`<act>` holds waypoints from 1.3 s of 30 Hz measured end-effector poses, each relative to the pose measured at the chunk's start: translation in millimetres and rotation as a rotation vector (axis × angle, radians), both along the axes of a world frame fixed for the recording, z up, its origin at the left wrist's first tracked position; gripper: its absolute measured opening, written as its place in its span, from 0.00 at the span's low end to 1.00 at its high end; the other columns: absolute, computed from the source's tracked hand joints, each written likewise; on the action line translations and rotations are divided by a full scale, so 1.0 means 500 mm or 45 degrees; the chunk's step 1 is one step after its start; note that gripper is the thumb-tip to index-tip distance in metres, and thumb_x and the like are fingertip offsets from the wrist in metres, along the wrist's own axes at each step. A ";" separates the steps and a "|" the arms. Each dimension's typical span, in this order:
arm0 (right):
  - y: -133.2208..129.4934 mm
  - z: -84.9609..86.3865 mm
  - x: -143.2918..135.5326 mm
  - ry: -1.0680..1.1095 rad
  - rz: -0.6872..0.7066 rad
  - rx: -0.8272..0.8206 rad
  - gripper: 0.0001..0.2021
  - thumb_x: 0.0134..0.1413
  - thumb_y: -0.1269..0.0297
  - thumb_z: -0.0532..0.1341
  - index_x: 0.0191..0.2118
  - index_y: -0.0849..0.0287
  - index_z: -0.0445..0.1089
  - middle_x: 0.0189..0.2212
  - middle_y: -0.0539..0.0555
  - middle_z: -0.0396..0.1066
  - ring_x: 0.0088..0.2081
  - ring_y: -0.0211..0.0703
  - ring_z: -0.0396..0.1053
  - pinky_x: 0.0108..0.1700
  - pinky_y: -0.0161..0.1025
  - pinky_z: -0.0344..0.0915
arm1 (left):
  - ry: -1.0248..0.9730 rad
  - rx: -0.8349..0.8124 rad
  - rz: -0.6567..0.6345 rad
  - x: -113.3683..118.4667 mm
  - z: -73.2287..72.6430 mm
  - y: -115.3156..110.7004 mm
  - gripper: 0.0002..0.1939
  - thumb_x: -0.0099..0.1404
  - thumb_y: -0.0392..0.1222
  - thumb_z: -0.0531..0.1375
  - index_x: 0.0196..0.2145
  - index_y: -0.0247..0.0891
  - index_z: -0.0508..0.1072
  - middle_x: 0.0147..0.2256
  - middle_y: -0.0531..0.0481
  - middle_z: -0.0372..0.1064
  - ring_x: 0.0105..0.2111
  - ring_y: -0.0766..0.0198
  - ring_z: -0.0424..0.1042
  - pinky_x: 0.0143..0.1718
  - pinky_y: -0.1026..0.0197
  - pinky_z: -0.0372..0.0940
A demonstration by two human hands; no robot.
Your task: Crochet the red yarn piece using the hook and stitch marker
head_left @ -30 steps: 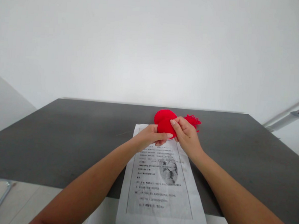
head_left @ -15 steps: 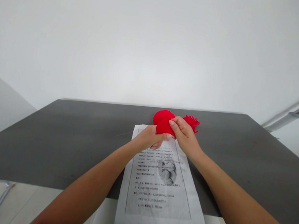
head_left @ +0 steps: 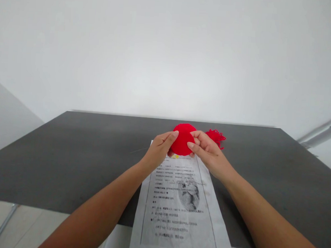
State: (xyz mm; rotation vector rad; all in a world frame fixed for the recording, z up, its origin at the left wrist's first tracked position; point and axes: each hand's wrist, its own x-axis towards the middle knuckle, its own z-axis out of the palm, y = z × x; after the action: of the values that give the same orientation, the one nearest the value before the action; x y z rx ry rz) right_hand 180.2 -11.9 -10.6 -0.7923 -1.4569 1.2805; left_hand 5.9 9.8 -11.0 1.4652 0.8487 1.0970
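Note:
A round, flat red piece (head_left: 183,142) is held up above the far end of a printed sheet (head_left: 173,214). My left hand (head_left: 162,145) pinches its left edge, thumb on the front face. On the right side, my right hand (head_left: 206,149) grips the edge between thumb and fingers. Some red shows behind the top of the piece, and I cannot make out whether it is a separate thing. Just beyond my right hand, a loose tangle of red yarn (head_left: 216,137) lies on the table. A small yellow spot shows under the piece's lower edge.
The dark grey table (head_left: 81,160) reaches back to a white wall (head_left: 169,57). The printed sheet hangs over the table's near edge. A grey metal pole (head_left: 324,135) stands at the right, and a metal leg (head_left: 4,224) shows at the lower left.
The red piece has been turned to show a fuller round face. My left hand has shifted from its lower edge up to its left side, and my right thumb sits lower.

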 end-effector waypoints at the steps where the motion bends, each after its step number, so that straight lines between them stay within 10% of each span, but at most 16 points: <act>1: -0.001 -0.001 0.000 0.008 0.010 0.008 0.18 0.57 0.47 0.68 0.40 0.56 0.67 0.23 0.44 0.64 0.25 0.37 0.62 0.31 0.35 0.62 | -0.017 0.006 0.005 0.000 -0.001 -0.002 0.28 0.66 0.66 0.57 0.24 0.38 0.66 0.15 0.58 0.57 0.16 0.71 0.54 0.19 0.65 0.49; 39: -0.012 0.000 0.015 -0.380 -0.174 0.427 0.09 0.67 0.60 0.57 0.34 0.55 0.68 0.25 0.47 0.64 0.27 0.40 0.62 0.31 0.37 0.59 | -0.112 0.200 -0.071 -0.008 0.016 -0.009 0.07 0.58 0.42 0.68 0.31 0.37 0.76 0.28 0.53 0.72 0.28 0.66 0.68 0.32 0.63 0.64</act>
State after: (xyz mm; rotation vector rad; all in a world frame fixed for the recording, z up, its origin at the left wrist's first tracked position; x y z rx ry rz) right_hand 187.9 -17.8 -10.5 -0.8623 -1.7646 0.8087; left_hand 2.0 5.4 -3.2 1.5482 0.6689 1.1989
